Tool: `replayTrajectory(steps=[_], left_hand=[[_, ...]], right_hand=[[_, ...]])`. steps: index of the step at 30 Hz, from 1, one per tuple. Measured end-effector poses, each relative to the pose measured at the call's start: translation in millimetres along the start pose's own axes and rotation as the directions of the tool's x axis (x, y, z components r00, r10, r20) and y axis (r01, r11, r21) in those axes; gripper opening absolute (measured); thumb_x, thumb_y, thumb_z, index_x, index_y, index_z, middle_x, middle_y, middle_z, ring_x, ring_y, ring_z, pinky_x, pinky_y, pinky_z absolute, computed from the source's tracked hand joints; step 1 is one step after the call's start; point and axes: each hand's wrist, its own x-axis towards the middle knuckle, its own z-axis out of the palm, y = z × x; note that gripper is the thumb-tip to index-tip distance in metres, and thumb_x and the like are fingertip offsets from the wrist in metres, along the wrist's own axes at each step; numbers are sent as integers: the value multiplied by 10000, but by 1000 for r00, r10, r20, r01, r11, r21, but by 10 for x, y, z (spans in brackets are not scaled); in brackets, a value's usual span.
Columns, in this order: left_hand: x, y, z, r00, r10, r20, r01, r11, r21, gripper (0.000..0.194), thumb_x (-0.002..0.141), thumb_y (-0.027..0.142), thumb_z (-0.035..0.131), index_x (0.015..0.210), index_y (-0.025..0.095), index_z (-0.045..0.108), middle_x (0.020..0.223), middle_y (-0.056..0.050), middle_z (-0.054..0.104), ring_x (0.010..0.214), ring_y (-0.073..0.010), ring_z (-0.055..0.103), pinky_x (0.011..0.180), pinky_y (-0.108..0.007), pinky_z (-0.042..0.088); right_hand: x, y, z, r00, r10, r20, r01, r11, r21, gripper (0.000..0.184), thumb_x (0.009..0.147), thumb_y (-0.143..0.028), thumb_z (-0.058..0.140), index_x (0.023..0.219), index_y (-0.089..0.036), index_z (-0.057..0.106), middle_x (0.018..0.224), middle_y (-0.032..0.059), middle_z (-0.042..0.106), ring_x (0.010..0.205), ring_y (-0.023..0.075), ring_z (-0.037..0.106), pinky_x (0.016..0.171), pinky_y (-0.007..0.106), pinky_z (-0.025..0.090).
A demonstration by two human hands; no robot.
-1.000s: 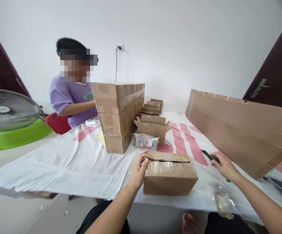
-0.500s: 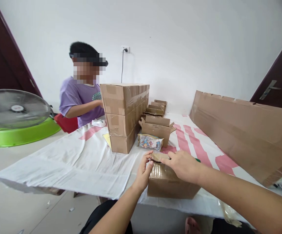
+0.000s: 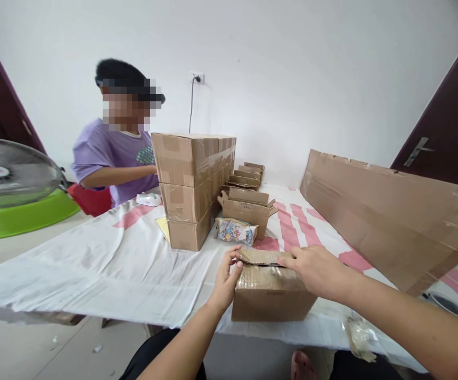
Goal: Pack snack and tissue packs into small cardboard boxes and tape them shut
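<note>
A small brown cardboard box (image 3: 274,303) sits near the table's front edge, clear tape on its upper side and its top flap (image 3: 258,257) slightly raised. My left hand (image 3: 228,277) grips the box's left top corner, thumb on the near side and fingers at the flap's end. Across the right part of the top lies my right hand (image 3: 318,269), its fingers closed on the flap's edge; some fingertips are hidden. Just beyond the box is a snack packet (image 3: 236,231) with cartoon print, leaning by an open carton (image 3: 248,211).
Taped boxes (image 3: 179,163) are stacked left of centre, with a row of open cartons (image 3: 247,179) behind. A large cardboard sheet (image 3: 387,211) stands on the right. Across the table (image 3: 94,264) sits a person in purple (image 3: 122,158). A tape roll (image 3: 448,303) lies at right.
My right hand has slid right along the flap, uncovering more of it. My left hand stays at the left corner. The whole view has shifted slightly.
</note>
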Motion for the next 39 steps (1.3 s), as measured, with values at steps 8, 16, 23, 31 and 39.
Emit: replayTrajectory(steps=[8, 16, 23, 31, 39], left_hand=[[2, -55, -36, 1000, -10, 30, 10, 1000, 12, 354, 869, 521, 512, 996, 195, 571, 1369, -149, 473, 1234, -318, 484, 990, -435, 361], [-11, -8, -45, 999, -16, 40, 15, 999, 28, 341, 881, 506, 503, 1019, 201, 569, 1371, -147, 487, 1260, -314, 470, 1004, -444, 361], [1, -4, 11, 999, 20, -35, -19, 1000, 1, 456, 908, 584, 396, 1002, 199, 623, 1307, -118, 551, 1237, -281, 492, 1049, -442, 362], [77, -24, 1, 994, -98, -38, 90, 983, -159, 477, 885, 584, 425, 1012, 188, 657, 1180, -102, 652, 1144, -275, 556, 998, -429, 415], [188, -193, -163, 950, -296, -103, 282, 951, -126, 191, 763, 310, 620, 906, 186, 639, 843, -38, 662, 809, -192, 607, 761, -322, 476]], right_hand=[[171, -218, 178, 999, -2, -48, 4, 999, 34, 375, 887, -107, 454, 1209, -235, 596, 947, 82, 673, 756, 203, 628, 628, 306, 415], [-131, 46, 298, 976, 186, 110, -177, 980, -87, 469, 833, -12, 441, 1224, -217, 597, 951, 108, 674, 740, 222, 656, 577, 304, 377], [-588, 529, 639, 899, 428, 91, -428, 903, -17, 601, 797, 16, 364, 1299, -280, 510, 953, 58, 645, 724, 179, 647, 573, 273, 316], [-574, 868, 1653, 843, 490, 220, -525, 838, 145, 334, 875, -135, 380, 1092, -237, 614, 1029, 83, 672, 885, 226, 651, 677, 291, 371], [-400, 808, 1978, 871, 442, 216, -490, 739, 463, 344, 777, -198, 440, 1001, -288, 685, 1032, 68, 729, 1022, 280, 657, 808, 368, 490]])
